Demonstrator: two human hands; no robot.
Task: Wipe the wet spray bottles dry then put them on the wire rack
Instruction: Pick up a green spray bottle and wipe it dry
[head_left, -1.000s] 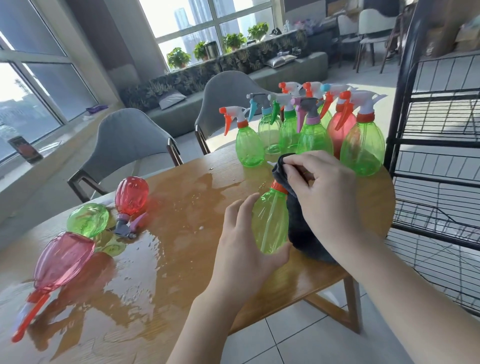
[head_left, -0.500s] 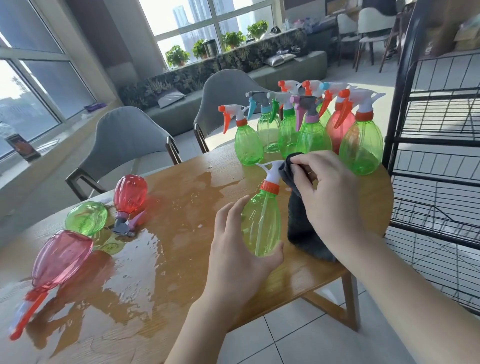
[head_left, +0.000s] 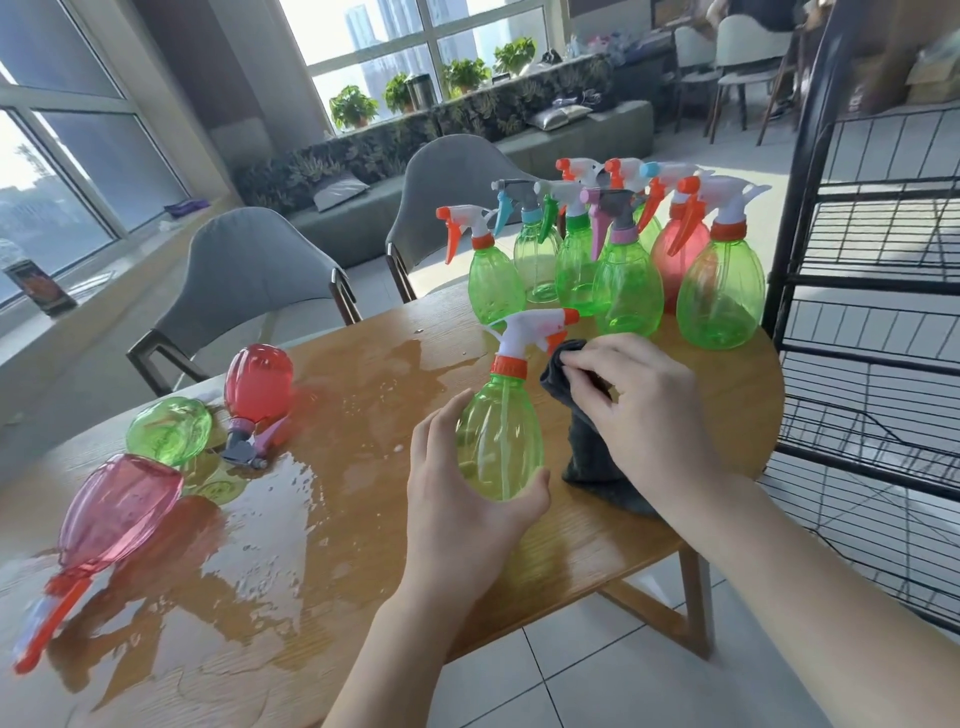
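Note:
My left hand (head_left: 462, 514) grips the belly of a green spray bottle (head_left: 501, 436) with a white head and orange collar, held upright above the table. My right hand (head_left: 644, 410) pinches a dark grey cloth (head_left: 587, 447) just right of the bottle's neck; the cloth hangs down to the tabletop. Several green and red spray bottles (head_left: 623, 280) stand upright in a cluster at the table's far right. Three bottles lie on their sides on the wet left part: a pink one (head_left: 114, 514), a green one (head_left: 169, 431) and a red one (head_left: 257, 384). The black wire rack (head_left: 872, 312) stands to the right.
The wooden table (head_left: 332, 519) carries a wide puddle across its left and middle. Two grey chairs (head_left: 260, 270) stand behind it. The rack's frame stands close beside the table's right edge. Tiled floor lies below the near edge.
The cloth has come off the bottle's spray head, which now shows fully. My right hand has drawn the cloth to the right of the neck. My left hand keeps its hold.

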